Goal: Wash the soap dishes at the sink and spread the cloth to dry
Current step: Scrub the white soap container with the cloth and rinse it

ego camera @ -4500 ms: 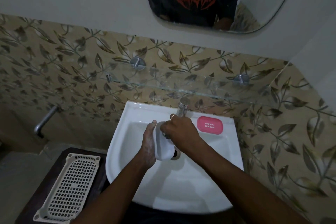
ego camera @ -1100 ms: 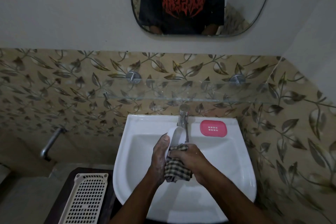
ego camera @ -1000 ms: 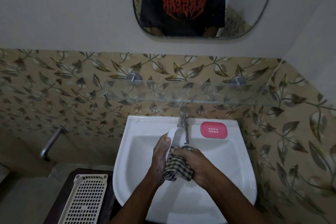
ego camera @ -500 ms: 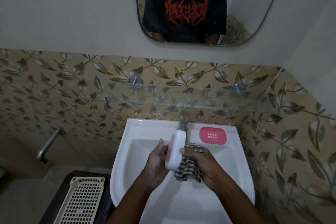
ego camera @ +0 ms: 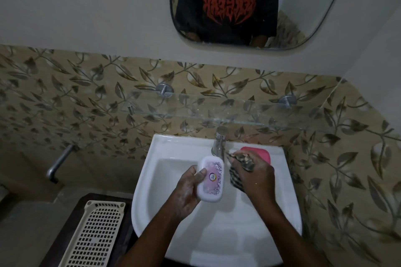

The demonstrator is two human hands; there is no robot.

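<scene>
Over the white sink (ego camera: pixel 217 236), the left hand (ego camera: pixel 186 193) has its grip wrapped round a white soap dish (ego camera: pixel 211 179) with a pink patterned face, thumb on top, held tilted above the basin. Just to its right, the right hand (ego camera: pixel 256 176) has its grip bunched round a checked cloth (ego camera: pixel 235 178), below the tap (ego camera: pixel 219 143). A pink soap dish (ego camera: pixel 263 153) sits on the sink's back rim, behind that hand. A cream slotted basket (ego camera: pixel 95 232) lies on the dark bench (ego camera: pixel 74 207) to the left.
</scene>
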